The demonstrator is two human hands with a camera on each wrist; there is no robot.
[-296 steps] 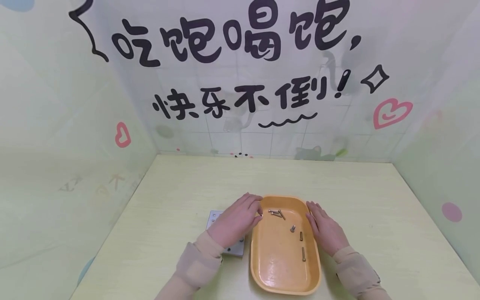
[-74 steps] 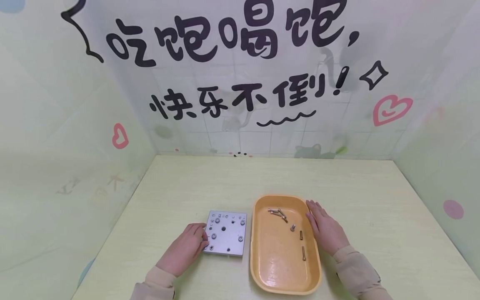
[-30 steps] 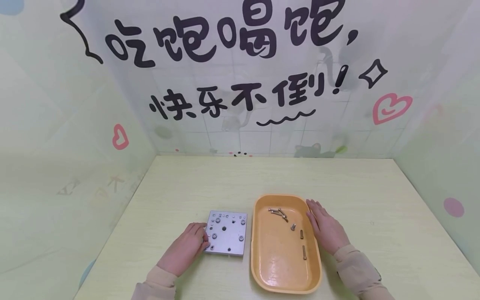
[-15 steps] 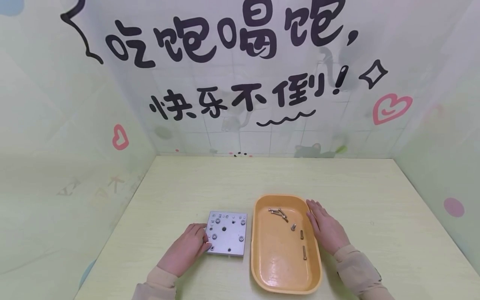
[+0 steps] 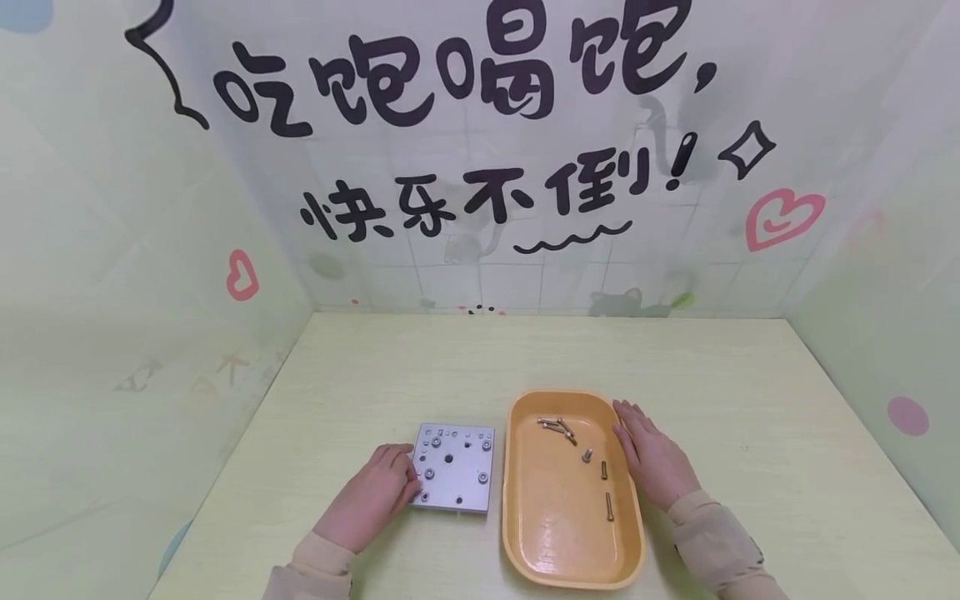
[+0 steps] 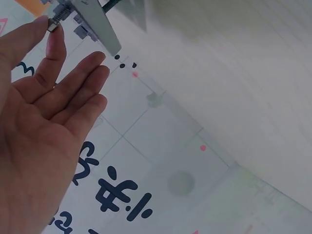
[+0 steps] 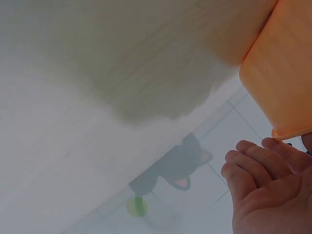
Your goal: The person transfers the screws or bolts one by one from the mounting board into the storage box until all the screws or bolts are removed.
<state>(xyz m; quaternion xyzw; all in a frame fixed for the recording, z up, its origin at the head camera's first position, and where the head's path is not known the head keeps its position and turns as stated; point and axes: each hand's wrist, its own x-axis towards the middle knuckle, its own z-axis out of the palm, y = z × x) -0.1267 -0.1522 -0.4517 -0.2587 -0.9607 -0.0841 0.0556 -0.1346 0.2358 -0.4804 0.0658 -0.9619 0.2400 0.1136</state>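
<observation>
My left hand [image 5: 372, 497] is at the left edge of a square grey metal plate [image 5: 457, 471] with several holes and socket head screws in it. In the left wrist view, my thumb and index finger pinch the end of a small screw [image 6: 52, 24] close by the plate [image 6: 100, 24], while the other fingers stretch out loosely. My right hand [image 5: 660, 460] rests along the right rim of an orange tray [image 5: 573, 546], fingers nearly straight. The right wrist view has this hand [image 7: 273, 190] palm up at the tray's rim [image 7: 292, 132].
Several loose screws [image 5: 557, 427] lie together at the back of the tray. A short screw [image 5: 587, 455] and two others, one small [image 5: 603, 471] and one long [image 5: 610, 507], lie along its right side. Printed curtains [image 5: 480, 283] border the pale table [image 5: 375, 358].
Since the oldest frame, my left hand has gone from the tray's left rim to the plate's left edge, and one more screw lies in the tray's back pile. My right hand has stayed put.
</observation>
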